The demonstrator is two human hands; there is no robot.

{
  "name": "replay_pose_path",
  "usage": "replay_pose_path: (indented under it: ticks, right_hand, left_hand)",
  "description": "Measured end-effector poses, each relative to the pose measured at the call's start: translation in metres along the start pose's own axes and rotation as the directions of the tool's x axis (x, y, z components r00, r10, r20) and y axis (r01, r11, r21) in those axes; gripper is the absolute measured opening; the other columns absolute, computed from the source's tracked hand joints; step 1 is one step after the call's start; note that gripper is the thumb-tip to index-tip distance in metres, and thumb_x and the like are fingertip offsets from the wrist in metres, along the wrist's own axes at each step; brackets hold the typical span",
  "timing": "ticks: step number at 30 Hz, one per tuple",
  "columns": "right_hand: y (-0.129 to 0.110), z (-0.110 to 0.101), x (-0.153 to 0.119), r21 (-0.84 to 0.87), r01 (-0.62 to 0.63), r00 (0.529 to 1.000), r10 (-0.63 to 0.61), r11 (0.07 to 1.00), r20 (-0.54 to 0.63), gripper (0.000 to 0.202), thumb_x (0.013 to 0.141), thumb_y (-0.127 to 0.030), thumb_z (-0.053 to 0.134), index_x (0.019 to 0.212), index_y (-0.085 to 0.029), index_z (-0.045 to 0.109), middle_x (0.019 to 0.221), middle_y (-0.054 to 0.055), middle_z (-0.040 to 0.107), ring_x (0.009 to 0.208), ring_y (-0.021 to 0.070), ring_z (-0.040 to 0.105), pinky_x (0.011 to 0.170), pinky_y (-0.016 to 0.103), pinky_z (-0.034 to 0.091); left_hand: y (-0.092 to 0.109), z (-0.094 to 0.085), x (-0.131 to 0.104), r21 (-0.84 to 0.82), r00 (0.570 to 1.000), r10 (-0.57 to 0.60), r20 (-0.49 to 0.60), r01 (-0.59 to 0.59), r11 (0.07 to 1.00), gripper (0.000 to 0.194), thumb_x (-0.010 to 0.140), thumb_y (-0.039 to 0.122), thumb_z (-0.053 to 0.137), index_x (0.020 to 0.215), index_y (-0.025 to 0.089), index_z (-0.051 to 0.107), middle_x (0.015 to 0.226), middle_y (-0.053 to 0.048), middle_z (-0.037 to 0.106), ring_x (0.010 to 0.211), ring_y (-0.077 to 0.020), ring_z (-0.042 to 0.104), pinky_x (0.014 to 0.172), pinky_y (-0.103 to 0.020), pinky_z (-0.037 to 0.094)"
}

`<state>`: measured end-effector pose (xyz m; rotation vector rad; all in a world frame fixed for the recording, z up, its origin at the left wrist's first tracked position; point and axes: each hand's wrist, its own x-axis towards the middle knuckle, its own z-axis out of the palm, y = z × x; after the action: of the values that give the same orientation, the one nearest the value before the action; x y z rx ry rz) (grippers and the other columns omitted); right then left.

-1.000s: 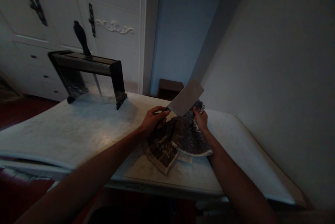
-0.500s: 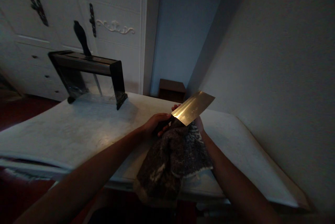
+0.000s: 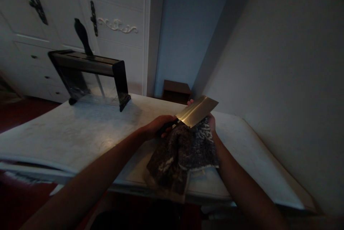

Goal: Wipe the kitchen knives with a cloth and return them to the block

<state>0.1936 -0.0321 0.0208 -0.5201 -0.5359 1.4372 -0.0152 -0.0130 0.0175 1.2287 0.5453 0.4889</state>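
A cleaver with a broad, shiny blade is held up above the table, its blade pointing away to the right. My left hand is closed around its black handle. Behind and under the blade is my right hand, with a dark, brownish-grey cloth gripped against the blade. Only its fingertips, past the blade's far edge, and its outer side show. The cloth hangs down from the blade towards the table's front edge.
On the left of the white table stands a dark knife block with clear sides and one black-handled knife in it. White cabinets rise behind. A small brown box-like stand sits beyond the table, and a wall borders the right.
My right hand has slid with the cloth along the blade, away from the handle towards the tip. The left hand keeps its grip, and the cleaver has shifted only slightly.
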Motion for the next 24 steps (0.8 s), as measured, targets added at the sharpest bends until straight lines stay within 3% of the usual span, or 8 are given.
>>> replay_pose_path:
  ticks: [5,9,13,18,21,24]
  right_hand:
    - [-0.018,-0.014,0.006,-0.074,0.223,0.975,-0.224,0.972,0.001,0.035,0.081,-0.032,0.043,0.104,-0.020,0.067,0.101,0.004,0.072,0.107,0.0196,0.063,0.099,0.039,0.048]
    - [-0.027,-0.020,0.010,-0.133,0.313,0.948,-0.318,0.940,-0.022,0.032,0.084,-0.036,0.043,0.098,-0.020,0.068,0.098,0.003,0.072,0.103,0.0188,0.064,0.099,0.038,0.047]
    - [-0.033,-0.025,0.013,-0.185,0.260,0.940,-0.292,0.948,-0.176,0.034,0.088,-0.043,0.044,0.092,-0.018,0.068,0.090,0.003,0.072,0.095,0.0179,0.066,0.096,0.036,0.048]
    - [-0.031,-0.024,0.012,-0.093,0.272,0.952,-0.282,0.958,-0.116,0.029,0.090,-0.042,0.045,0.092,-0.022,0.066,0.095,0.001,0.072,0.096,0.0159,0.066,0.096,0.037,0.047]
    - [-0.033,-0.023,0.011,0.018,0.290,0.941,-0.282,0.957,-0.187,0.031,0.092,-0.039,0.040,0.086,-0.022,0.065,0.091,0.000,0.072,0.093,0.0146,0.067,0.094,0.035,0.048]
    - [-0.040,-0.029,0.014,-0.006,0.316,0.919,-0.308,0.949,-0.244,0.032,0.093,-0.040,0.039,0.078,-0.023,0.062,0.083,-0.001,0.071,0.084,0.0139,0.067,0.089,0.034,0.051]
  left_hand:
    - [0.002,0.002,-0.005,0.051,0.999,0.012,0.046,-0.014,0.999,0.035,0.085,0.048,0.050,0.071,0.016,0.049,0.051,0.004,0.044,0.033,-0.0059,0.037,0.033,-0.019,0.022]
    - [0.003,0.003,-0.007,0.047,0.999,0.023,0.041,-0.025,0.999,0.032,0.085,0.047,0.054,0.075,0.017,0.049,0.052,0.005,0.044,0.034,-0.0056,0.037,0.032,-0.018,0.021]
    - [0.001,0.004,-0.004,-0.016,0.998,0.050,-0.043,-0.051,0.999,0.029,0.083,0.046,0.057,0.081,0.017,0.051,0.051,0.006,0.043,0.032,-0.0053,0.036,0.031,-0.017,0.020]
    - [0.000,0.005,0.001,-0.087,0.970,0.090,-0.228,-0.113,0.990,0.027,0.079,0.042,0.061,0.085,0.017,0.051,0.048,0.008,0.040,0.031,-0.0043,0.032,0.030,-0.016,0.022]
    - [0.001,0.005,0.002,-0.074,0.939,0.141,-0.315,-0.172,0.982,0.027,0.075,0.037,0.066,0.081,0.018,0.048,0.048,0.008,0.040,0.032,-0.0039,0.033,0.030,-0.015,0.024]
    - [0.001,0.005,0.001,-0.038,0.935,0.159,-0.317,-0.180,0.983,0.030,0.073,0.037,0.069,0.077,0.018,0.045,0.048,0.008,0.041,0.033,-0.0038,0.035,0.031,-0.015,0.025]
